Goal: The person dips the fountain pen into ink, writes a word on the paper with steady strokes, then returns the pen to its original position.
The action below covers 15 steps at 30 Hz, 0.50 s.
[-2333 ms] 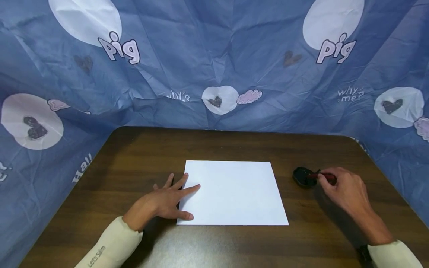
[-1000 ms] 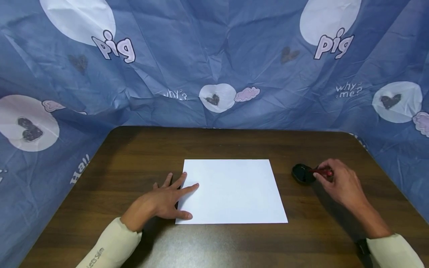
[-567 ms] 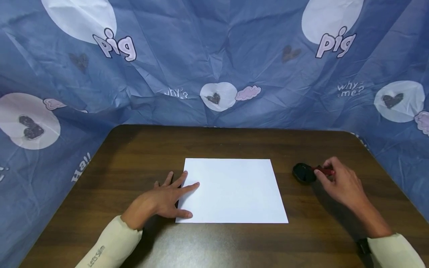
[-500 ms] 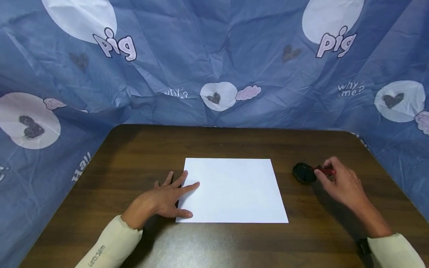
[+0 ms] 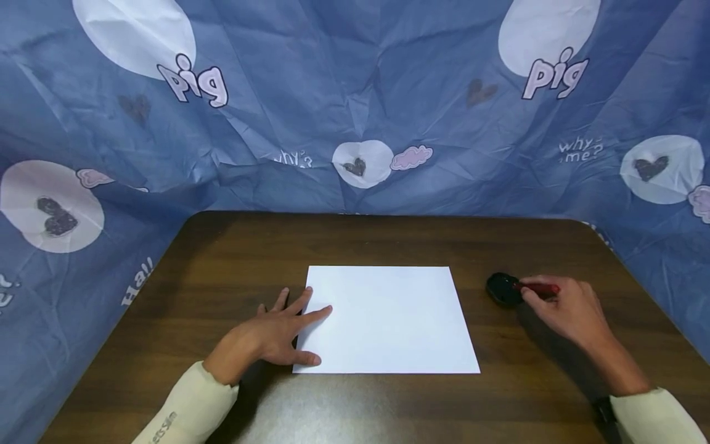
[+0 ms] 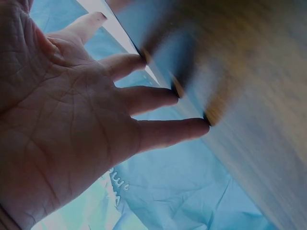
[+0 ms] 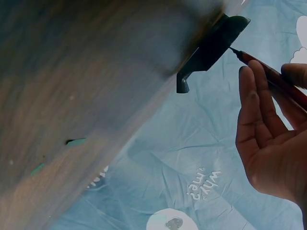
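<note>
On the table lies a blank white sheet of paper (image 5: 388,320). My left hand (image 5: 277,336) rests with spread, straight fingers over its left edge, thumb and forefinger on the sheet; the left wrist view shows the palm and fingers (image 6: 163,133) touching down. To the right of the paper sits a small black inkstone (image 5: 501,290), seen side-on in the right wrist view. My right hand (image 5: 571,311) pinches a dark red writing brush (image 7: 271,73) between thumb and fingers. The brush's fine dark tip is right at the inkstone's rim.
A dark wood-grain table (image 5: 388,240) with rounded far corners carries everything. Behind and beside it hangs a creased blue cloth (image 5: 266,123) printed with hearts, clouds and words. A dark band (image 5: 603,410) shows at my right sleeve cuff.
My right hand has shifted and turned slightly at the inkstone, and the brush's slant has changed with it. The left hand and paper have kept their place on the table.
</note>
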Available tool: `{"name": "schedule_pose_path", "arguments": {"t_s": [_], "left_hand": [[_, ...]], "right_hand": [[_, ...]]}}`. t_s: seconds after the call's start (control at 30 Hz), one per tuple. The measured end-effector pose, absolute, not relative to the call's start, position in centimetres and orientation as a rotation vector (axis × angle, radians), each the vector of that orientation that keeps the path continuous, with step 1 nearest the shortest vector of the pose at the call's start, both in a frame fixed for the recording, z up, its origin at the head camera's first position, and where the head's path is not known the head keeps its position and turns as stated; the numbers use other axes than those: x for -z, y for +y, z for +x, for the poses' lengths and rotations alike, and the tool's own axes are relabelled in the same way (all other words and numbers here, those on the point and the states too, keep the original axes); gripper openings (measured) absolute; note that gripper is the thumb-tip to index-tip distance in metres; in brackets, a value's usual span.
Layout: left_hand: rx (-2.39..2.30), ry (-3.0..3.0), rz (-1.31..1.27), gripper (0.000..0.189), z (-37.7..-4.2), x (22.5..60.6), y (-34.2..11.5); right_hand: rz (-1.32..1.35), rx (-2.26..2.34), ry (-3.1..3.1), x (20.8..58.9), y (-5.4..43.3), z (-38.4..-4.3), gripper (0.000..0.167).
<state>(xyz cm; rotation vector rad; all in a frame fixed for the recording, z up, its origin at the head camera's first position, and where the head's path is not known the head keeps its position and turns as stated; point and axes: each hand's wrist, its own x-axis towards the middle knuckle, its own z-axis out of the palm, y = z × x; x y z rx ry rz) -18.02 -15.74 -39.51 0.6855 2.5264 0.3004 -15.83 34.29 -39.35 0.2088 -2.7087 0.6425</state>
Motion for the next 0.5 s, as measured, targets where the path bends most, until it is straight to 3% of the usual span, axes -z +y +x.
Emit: {"name": "schedule_pose_path", "arguments": {"t_s": [0.5], "left_hand": [[-0.290, 2.532, 0.693, 0.087, -18.11, 39.36, -15.92]], "right_hand": [[0.236, -0.612, -2.615, 39.93, 33.81, -16.56, 0.012]]}}
